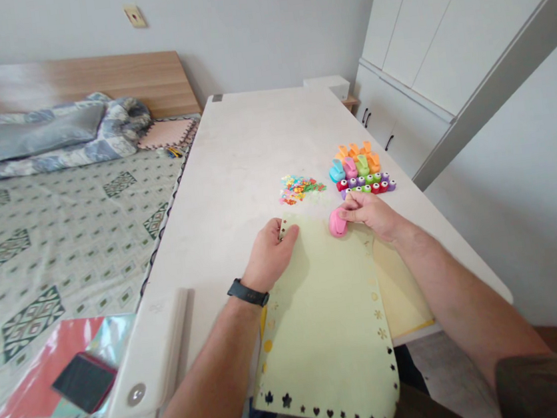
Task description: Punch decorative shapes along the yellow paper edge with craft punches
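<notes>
Pale green sheet (326, 297): before me on the table (251, 145), long axis running away from me, near end overhanging the table edge.
Left hand (274, 250): my thumb and fingers pinch its far left corner.
Right hand (367, 214): I grasp the pink punch (337, 224) at the sheet's far short edge, right of centre; this hand is nearer the punch.
Hard to make out: whether paper sits in the punch's slot; my left fingertips; the far right corner, covered by my right hand.
</notes>
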Available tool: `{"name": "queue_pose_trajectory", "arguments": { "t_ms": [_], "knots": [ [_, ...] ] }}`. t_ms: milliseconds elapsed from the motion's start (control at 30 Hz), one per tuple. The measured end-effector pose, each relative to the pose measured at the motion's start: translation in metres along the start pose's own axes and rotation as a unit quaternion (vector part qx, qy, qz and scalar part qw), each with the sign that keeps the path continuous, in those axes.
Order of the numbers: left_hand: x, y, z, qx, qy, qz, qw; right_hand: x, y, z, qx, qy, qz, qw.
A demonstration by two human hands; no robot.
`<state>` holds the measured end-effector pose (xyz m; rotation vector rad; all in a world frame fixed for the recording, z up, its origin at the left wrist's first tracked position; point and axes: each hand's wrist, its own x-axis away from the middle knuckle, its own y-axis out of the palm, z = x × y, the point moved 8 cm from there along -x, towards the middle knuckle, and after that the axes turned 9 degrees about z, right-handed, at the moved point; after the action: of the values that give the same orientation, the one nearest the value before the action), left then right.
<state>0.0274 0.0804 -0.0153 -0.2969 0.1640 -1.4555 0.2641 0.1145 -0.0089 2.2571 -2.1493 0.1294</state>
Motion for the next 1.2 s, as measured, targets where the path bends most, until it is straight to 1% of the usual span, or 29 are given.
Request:
{"name": "queue_pose_trajectory", "arguments": {
  "t_ms": [167, 233, 333, 400, 467, 533, 600, 733, 867, 1000, 1200],
  "knots": [
    [0.001, 0.005, -0.001, 0.002, 0.004, -0.023, 1.000, 0.001, 0.000, -0.003, 0.002, 0.000, -0.001, 1.000],
    [-0.001, 0.004, 0.001, -0.007, 0.026, -0.012, 1.000, 0.001, -0.001, -0.004, 0.004, -0.003, 0.000, 1.000],
    [-0.004, -0.003, 0.012, -0.050, 0.098, 0.043, 0.993, 0.002, 0.000, -0.006, 0.008, -0.008, -0.001, 1.000],
    [-0.002, -0.005, 0.027, -0.095, 0.167, 0.075, 0.979, 0.001, 0.000, -0.005, 0.013, -0.010, 0.002, 1.000],
    [0.003, -0.001, 0.044, -0.150, 0.235, 0.079, 0.957, 0.001, 0.000, -0.004, 0.018, -0.010, 0.002, 1.000],
    [0.009, 0.009, 0.060, -0.194, 0.286, 0.049, 0.937, 0.001, 0.002, -0.004, 0.019, -0.012, -0.005, 1.000],
    [0.013, 0.024, 0.071, -0.219, 0.313, -0.010, 0.924, 0.002, 0.004, -0.004, 0.017, -0.017, -0.013, 1.000],
    [0.008, 0.049, 0.080, -0.249, 0.308, -0.098, 0.913, 0.004, 0.008, -0.005, 0.016, -0.021, -0.021, 0.999],
    [-0.006, 0.066, 0.081, -0.265, 0.281, -0.162, 0.908, 0.009, 0.013, -0.007, 0.006, -0.007, -0.025, 1.000],
    [-0.012, 0.070, 0.083, -0.257, 0.265, -0.203, 0.907, 0.011, 0.013, -0.010, 0.008, -0.011, -0.020, 1.000],
    [-0.015, 0.063, 0.079, -0.214, 0.257, -0.238, 0.912, 0.012, 0.014, -0.012, 0.008, -0.010, -0.030, 0.999]
  ]
}}
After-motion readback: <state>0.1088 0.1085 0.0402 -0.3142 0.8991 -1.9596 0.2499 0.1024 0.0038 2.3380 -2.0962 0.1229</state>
